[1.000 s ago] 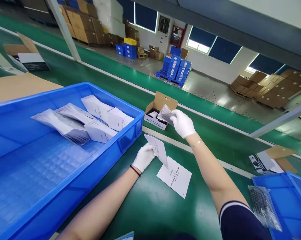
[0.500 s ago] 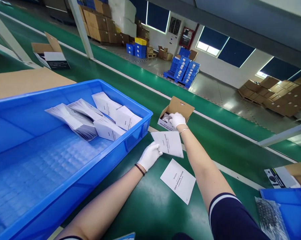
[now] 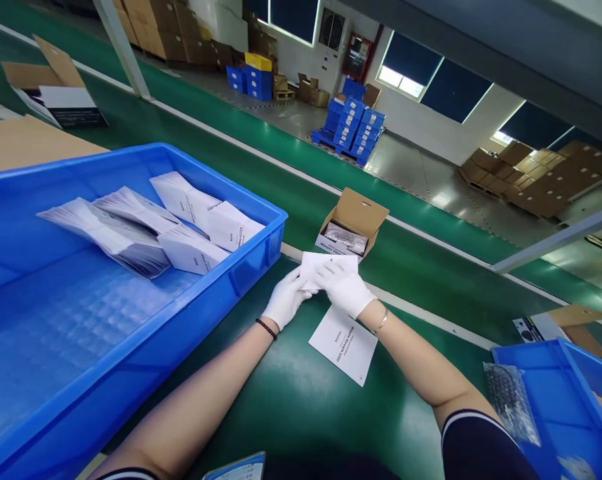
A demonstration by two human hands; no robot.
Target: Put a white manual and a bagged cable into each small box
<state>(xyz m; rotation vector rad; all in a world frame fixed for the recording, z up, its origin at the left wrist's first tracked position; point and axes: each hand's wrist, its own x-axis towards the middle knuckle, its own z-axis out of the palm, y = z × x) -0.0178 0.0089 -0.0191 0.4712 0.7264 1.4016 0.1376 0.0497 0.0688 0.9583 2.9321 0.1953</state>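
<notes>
My left hand (image 3: 284, 298), in a white glove, grips the left edge of a white paper booklet (image 3: 311, 263), thumb and fingers closed on it. Over the booklet's right part lies my gloved right hand (image 3: 347, 290), fingers bent across its face and holding it; the thumb is hidden. Another white booklet (image 3: 345, 347), printed "Minute Stream 1000", lies flat on the green surface below my right hand. Just beyond the held booklet stands a small carton (image 3: 363, 210) with its lid up. Inside the carton is a silvery wrapped item (image 3: 347, 236).
At left, a large blue bin (image 3: 221, 320) holds several stacks of booklets (image 3: 193, 247). To the right are another blue bin (image 3: 535, 393), a bubble-wrap bag (image 3: 511, 400) and an open box (image 3: 555, 327). A further open box (image 3: 65, 97) stands at far left.
My right hand has come out of the carton and back onto the booklet in my left hand. The wrapped item in the carton now shows more fully. The view has shifted slightly.
</notes>
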